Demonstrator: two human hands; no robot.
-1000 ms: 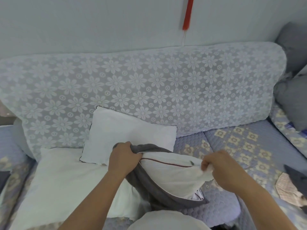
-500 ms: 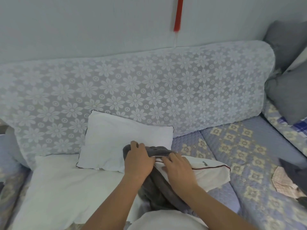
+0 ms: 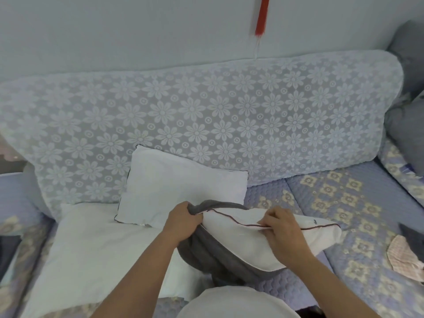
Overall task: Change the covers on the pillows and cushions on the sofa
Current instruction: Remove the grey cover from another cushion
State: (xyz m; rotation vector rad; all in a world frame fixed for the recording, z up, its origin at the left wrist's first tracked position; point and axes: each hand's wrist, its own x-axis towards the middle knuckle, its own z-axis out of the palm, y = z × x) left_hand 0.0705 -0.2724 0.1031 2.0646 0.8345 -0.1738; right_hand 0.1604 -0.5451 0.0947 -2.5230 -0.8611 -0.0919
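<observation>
Grey cover (image 3: pixel 220 258) bunched round the near end of a white cushion (image 3: pixel 257 239), lower folds lost behind the forearms and a pale garment at the bottom edge. Far end of that cushion bare, with dark red piping along the seam. Hard to tell how much of it sits inside the cover.

Three bare white pads on the sofa seat (image 3: pixel 339 203): the cushion in hand, a smaller cushion (image 3: pixel 183 191) leaning against the lace-covered backrest (image 3: pixel 206 115), and a large pillow (image 3: pixel 96 253) lying flat at the left, its near corner cut off. Grey cushions (image 3: pixel 406 125) at the right edge, only partly in frame, number unclear. Striped cloth (image 3: pixel 403 255) at the far right, partly cropped. Red tassel (image 3: pixel 261 17) on the wall, top cut off.

Two hands. Left hand (image 3: pixel 183 222) curled tight, gripping the cover's rim at the cushion's corner. Right hand (image 3: pixel 281 228) with fingers bent, tips pinching along the piped seam, thumb hidden underneath.
</observation>
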